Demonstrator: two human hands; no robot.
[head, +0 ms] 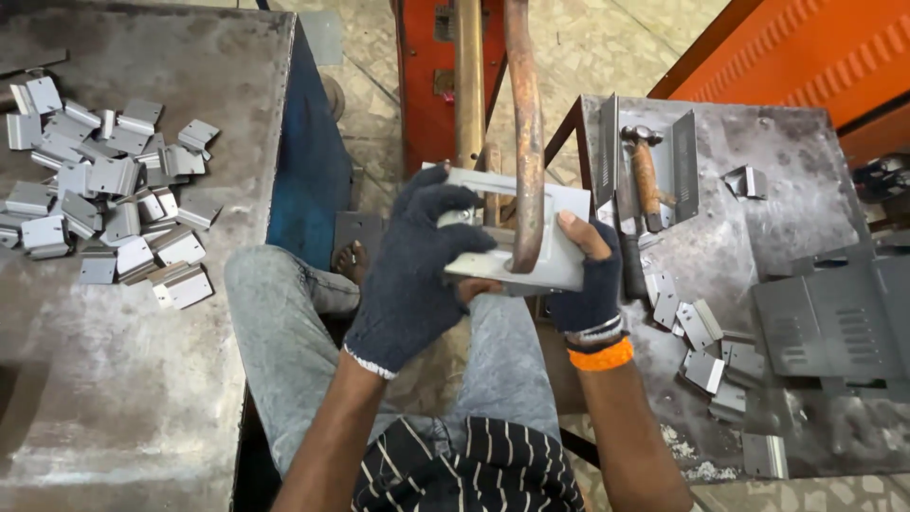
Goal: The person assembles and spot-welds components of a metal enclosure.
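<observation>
- Both gloved hands pinched one grey metal bracket (559, 248) above the lap, between two desks.
- Left hand (417, 275) clamped its near-left end; right hand (590, 275) pinched the right edge.
- Its long axis ran left-right, under the copper arm (526, 133).

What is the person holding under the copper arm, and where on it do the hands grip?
A folded grey sheet-metal piece: left hand grips its left end, right hand its right edge.

A heap of small brackets (109, 185) lies on the left worktop (123, 379). On the right worktop (815, 142) a hammer (646, 175) lies behind more brackets (706, 346), beside a louvred panel (834, 318). Between the worktops, both hands hold a folded sheet-metal piece (559, 251) against the machine's arm (526, 133).
</observation>
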